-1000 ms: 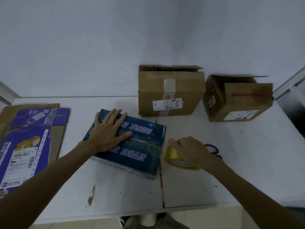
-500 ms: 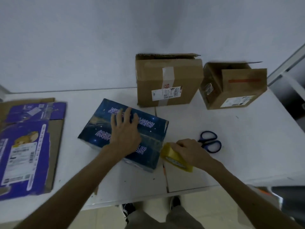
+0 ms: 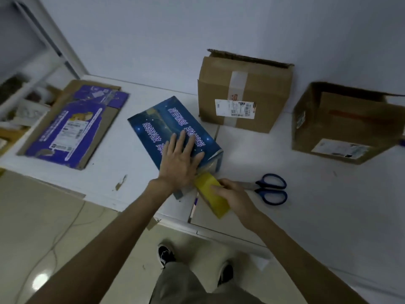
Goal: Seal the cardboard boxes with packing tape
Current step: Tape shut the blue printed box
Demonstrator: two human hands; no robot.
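Observation:
A dark blue printed box [image 3: 162, 119] lies on the white table [image 3: 317, 194], its near end at the table's front edge. My left hand [image 3: 180, 163] presses flat on its top with fingers spread. Just right of that hand, my right hand [image 3: 232, 194] grips a yellow roll of packing tape [image 3: 211, 195], held on edge against the box's near end. Two brown cardboard boxes stand behind: one with a white label [image 3: 245, 93] in the middle, one with a loose flap [image 3: 346, 126] at the right.
Blue-handled scissors [image 3: 270, 188] lie on the table right of the tape roll. Flattened purple and brown cardboard [image 3: 72, 126] covers the table's left part. A shelf unit [image 3: 28, 84] stands at far left. The tiled floor [image 3: 54, 227] and my shoes show below the table edge.
My view has swung left and down. My left hand slid toward the near end of the blue box. My right hand lifted the tape roll on edge against that end.

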